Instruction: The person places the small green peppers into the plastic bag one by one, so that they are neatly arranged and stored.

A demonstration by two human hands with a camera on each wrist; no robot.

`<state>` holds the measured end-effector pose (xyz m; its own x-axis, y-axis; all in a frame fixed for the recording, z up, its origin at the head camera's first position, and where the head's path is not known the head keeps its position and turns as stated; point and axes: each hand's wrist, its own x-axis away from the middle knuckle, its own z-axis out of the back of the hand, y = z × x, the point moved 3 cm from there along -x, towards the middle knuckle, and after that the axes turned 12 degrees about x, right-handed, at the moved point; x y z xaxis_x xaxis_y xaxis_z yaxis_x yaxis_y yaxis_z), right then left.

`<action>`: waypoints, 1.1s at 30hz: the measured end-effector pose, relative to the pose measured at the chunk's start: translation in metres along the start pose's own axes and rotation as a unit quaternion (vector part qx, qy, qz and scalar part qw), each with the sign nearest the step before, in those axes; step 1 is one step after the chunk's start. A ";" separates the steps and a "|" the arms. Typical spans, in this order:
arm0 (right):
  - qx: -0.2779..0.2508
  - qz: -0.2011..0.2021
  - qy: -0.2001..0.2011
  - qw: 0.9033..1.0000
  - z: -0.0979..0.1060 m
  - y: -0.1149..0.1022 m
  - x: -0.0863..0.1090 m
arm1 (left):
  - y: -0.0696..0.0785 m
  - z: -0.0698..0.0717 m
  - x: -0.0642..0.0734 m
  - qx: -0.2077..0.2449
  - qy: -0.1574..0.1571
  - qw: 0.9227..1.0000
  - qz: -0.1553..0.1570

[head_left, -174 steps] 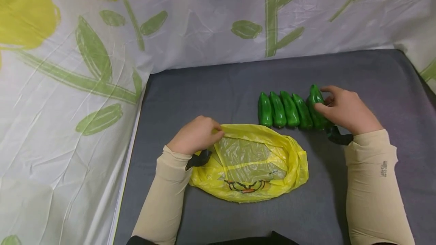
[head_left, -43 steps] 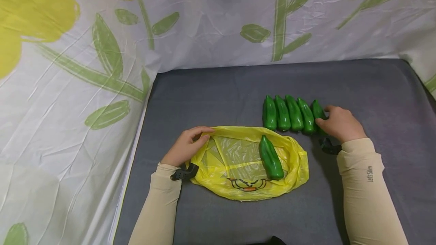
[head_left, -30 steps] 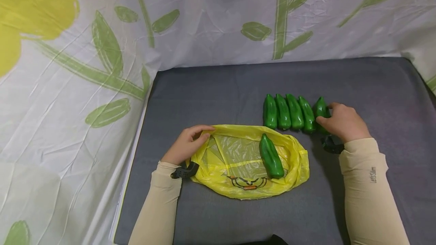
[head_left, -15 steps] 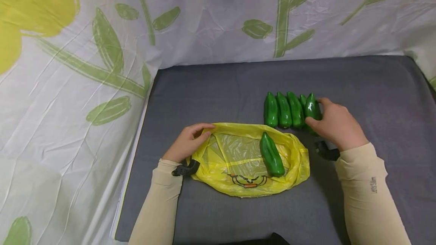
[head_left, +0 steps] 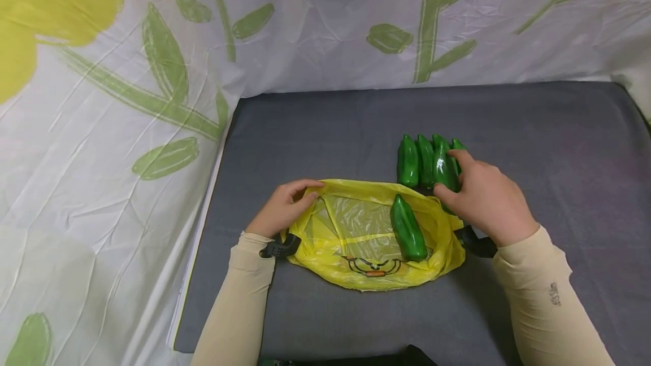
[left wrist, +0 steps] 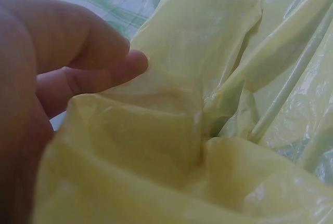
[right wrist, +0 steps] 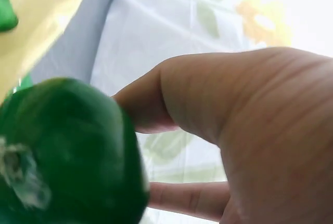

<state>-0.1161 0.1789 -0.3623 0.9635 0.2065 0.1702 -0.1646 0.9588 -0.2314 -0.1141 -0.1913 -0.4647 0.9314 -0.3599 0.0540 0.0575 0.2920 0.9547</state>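
In the head view, my right hand [head_left: 488, 199] grips a glossy green pepper [head_left: 445, 167] between thumb and fingers, over the row of peppers and close to the bag's right rim. The right wrist view shows the blunt stem end of this held pepper [right wrist: 67, 146] large in front, with thumb and fingers [right wrist: 187, 198] on its side. A yellow plastic bag [head_left: 335, 275] lies with its mouth spread, one green pepper [head_left: 408, 229] inside at the right. My left hand [head_left: 280, 208] rests at the bag's left rim, fingertips [left wrist: 136, 64] touching the film, thumb and forefinger apart.
Several more green peppers [head_left: 408, 161] stand side by side behind the bag, partly hidden by the held one. A dark grey cloth [head_left: 315, 134] covers the table. White flowered sheeting [head_left: 315, 66] rises behind it and along the left.
The right hand has lifted the rightmost pepper and carried it left across the row toward the bag. Earlier, another pepper went into the bag. The left hand has stayed at the bag's left rim lately.
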 end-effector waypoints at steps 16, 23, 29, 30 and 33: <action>0.009 0.105 0.026 0.994 -0.028 -0.057 0.015 | 0.000 0.001 0.000 0.000 0.009 1.000 -0.003; 0.008 0.133 0.043 0.990 -0.040 -0.071 0.023 | 0.000 0.000 -0.001 -0.003 0.006 1.000 -0.002; 0.007 0.157 0.044 0.987 -0.050 -0.080 0.024 | 0.002 0.000 0.000 -0.006 0.010 1.000 0.004; 0.007 0.157 0.038 0.987 -0.052 -0.081 0.024 | 0.002 0.000 0.000 -0.007 0.012 1.000 0.005; 0.015 0.159 0.028 0.987 -0.058 -0.084 0.023 | 0.003 0.000 0.000 -0.007 0.013 1.000 0.006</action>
<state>-0.0682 0.0917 -0.3949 0.8723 0.4875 0.0393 -0.4659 0.8527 -0.2364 -0.1137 -0.1906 -0.4622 0.9414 -0.3321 0.0580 0.0501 0.3081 0.9500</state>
